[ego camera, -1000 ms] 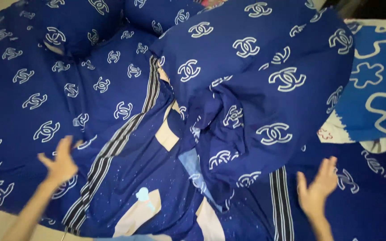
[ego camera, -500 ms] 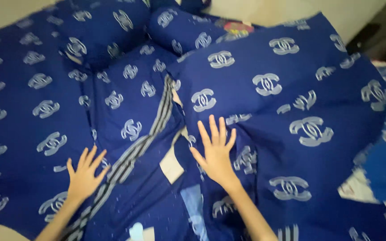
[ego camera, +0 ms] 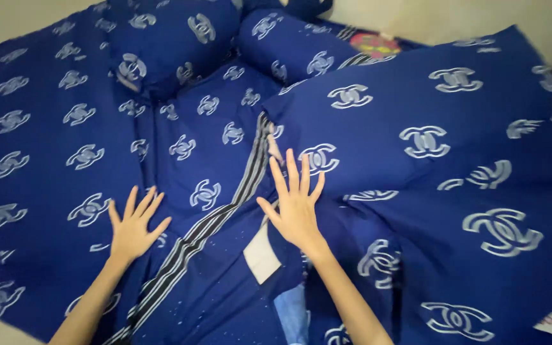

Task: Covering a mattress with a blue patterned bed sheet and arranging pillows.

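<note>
Both hands, left [ego camera: 133,227] and right [ego camera: 295,204], press flat, fingers spread, on rumpled blue patterned blanket [ego camera: 429,191].

The scene is lit evenly and fairly brightly from above, and no hard glare is seen. The dark blue patterned cotton bed cover [ego camera: 46,147] is rendered in saturated colour, with soft shadows gathered in its folds. Short, faint shadows are cast beneath the spread left hand [ego camera: 134,225] and right hand [ego camera: 295,203]. Slight motion blur is noticed along the right edge, where the white pattern is smeared. The pale wall strip [ego camera: 455,19] at the top appears slightly washed out.
</note>
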